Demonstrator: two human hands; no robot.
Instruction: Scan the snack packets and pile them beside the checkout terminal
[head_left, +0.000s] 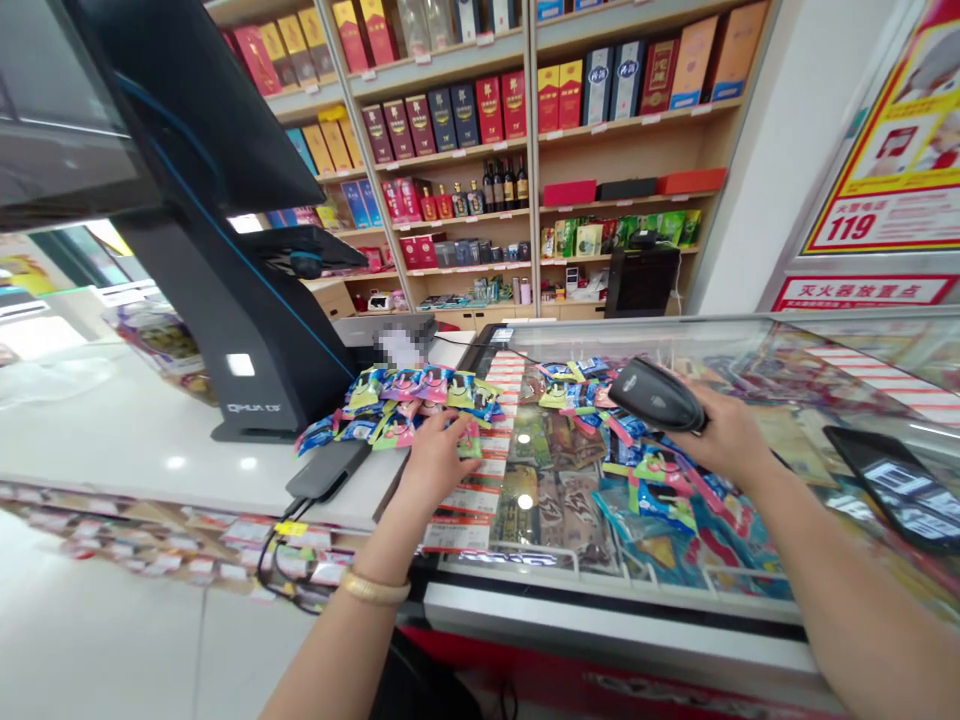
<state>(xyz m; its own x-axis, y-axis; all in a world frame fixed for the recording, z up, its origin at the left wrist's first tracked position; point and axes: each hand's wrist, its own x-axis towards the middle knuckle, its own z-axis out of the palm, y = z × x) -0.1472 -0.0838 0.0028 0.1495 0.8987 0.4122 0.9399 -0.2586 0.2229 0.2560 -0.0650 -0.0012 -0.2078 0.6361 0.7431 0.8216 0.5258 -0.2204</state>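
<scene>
My right hand [726, 438] is closed round a black barcode scanner [655, 394], held just above a spread of small coloured snack packets [645, 470] on the glass counter [825, 345]. My left hand [437, 456] reaches into another pile of snack packets [409, 400] to the left. Its fingers pinch one green and pink packet [470, 437]. A gold bracelet [373, 588] sits on my left wrist.
A black till terminal [225, 300] with a tilted screen stands at the left on a white counter [112, 440]. A dark flat device [328, 468] with a cable lies by my left hand. A black phone [896, 485] rests on the glass at the right. Shelves [525, 150] of boxes and bottles fill the back wall.
</scene>
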